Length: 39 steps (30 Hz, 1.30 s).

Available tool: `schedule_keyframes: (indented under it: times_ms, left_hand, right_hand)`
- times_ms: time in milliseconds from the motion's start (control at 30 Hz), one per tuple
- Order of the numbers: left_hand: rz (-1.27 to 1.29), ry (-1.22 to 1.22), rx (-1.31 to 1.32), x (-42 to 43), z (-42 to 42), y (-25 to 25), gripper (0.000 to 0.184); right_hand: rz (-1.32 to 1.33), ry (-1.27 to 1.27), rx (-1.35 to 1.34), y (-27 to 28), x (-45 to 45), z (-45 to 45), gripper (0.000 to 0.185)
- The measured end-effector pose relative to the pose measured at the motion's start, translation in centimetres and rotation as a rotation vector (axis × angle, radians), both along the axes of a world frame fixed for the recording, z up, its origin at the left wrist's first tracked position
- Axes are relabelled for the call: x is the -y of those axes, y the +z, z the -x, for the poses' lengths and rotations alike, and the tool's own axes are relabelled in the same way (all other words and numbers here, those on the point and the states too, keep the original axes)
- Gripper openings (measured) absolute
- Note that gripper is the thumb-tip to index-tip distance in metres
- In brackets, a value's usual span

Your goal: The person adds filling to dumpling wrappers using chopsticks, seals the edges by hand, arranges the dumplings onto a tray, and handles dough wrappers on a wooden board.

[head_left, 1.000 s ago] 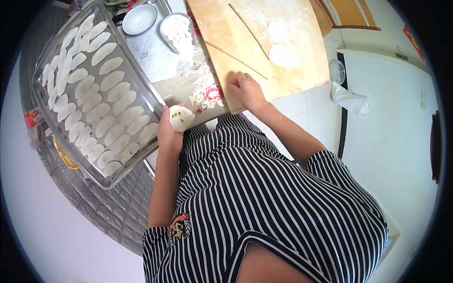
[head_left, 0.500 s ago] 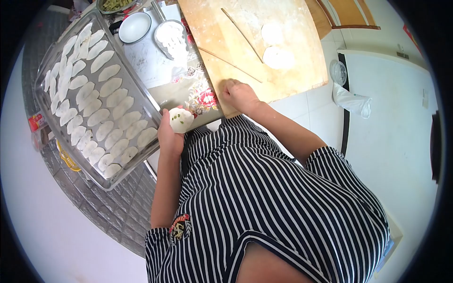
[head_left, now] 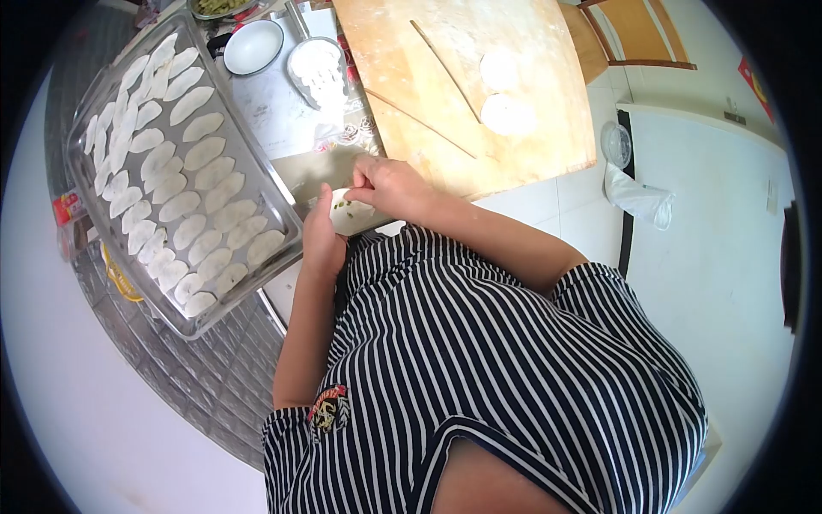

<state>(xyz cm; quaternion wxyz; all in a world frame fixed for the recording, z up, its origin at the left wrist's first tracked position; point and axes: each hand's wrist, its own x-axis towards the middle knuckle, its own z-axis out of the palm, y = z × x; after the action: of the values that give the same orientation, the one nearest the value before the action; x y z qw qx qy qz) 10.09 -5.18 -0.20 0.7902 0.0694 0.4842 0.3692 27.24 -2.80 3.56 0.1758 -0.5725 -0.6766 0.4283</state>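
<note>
A round white dough wrapper (head_left: pixel 345 222) with small green bits on it lies in my left hand (head_left: pixel 320 238), whose thumb is over its left edge. My right hand (head_left: pixel 390 186) is at the wrapper's right side, fingers pinched together right over it; whether anything is between them is hidden. Left of my hands, a metal tray (head_left: pixel 272 182) holds many pale, folded dough pieces (head_left: pixel 179 206) in rows. Two round white wrappers (head_left: pixel 509 115) lie on the floured wooden board (head_left: pixel 535 158), with two thin sticks (head_left: pixel 445 71) near them.
Beyond my hands are a metal scoop of white flour (head_left: pixel 318 68), a white bowl (head_left: pixel 253 47) and a dish of green food (head_left: pixel 217 7). A wooden chair (head_left: pixel 638 32) stands past the board. A white plastic bag (head_left: pixel 638 196) hangs at the right.
My right hand has moved left from the board's edge to the wrapper in my left hand. The view has shifted slightly. The wrapper is still in my left hand.
</note>
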Motion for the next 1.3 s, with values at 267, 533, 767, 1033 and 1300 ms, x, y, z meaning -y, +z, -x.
schedule_keyframes:
  times_ms: [267, 533, 767, 1033, 1300]
  left_hand:
    - [0.038, 0.062, 0.064, -0.2, 1.9, -0.8, 0.05]
    - [0.018, 0.162, 0.011, -0.2, 4.2, -0.7, 0.047]
    - [0.008, 0.201, 0.032, 0.5, 4.2, -1.5, 0.046]
    - [0.009, 0.212, 0.016, 0.7, 3.9, -0.9, 0.047]
    - [0.002, 0.18, -0.02, 0.7, 3.6, 0.5, 0.048]
  right_hand:
    - [-0.178, -0.074, 0.171, -2.1, -0.8, -3.3, 0.014]
    - [-0.301, 0.405, 0.704, -3.0, -2.0, -2.9, 0.024]
    - [-0.195, 0.512, 0.952, -4.0, -3.2, 0.2, 0.029]
    - [-0.163, 0.659, 1.057, -2.1, -3.0, 0.8, 0.024]
    - [-0.115, 0.626, 1.113, -3.2, -2.9, 2.0, 0.032]
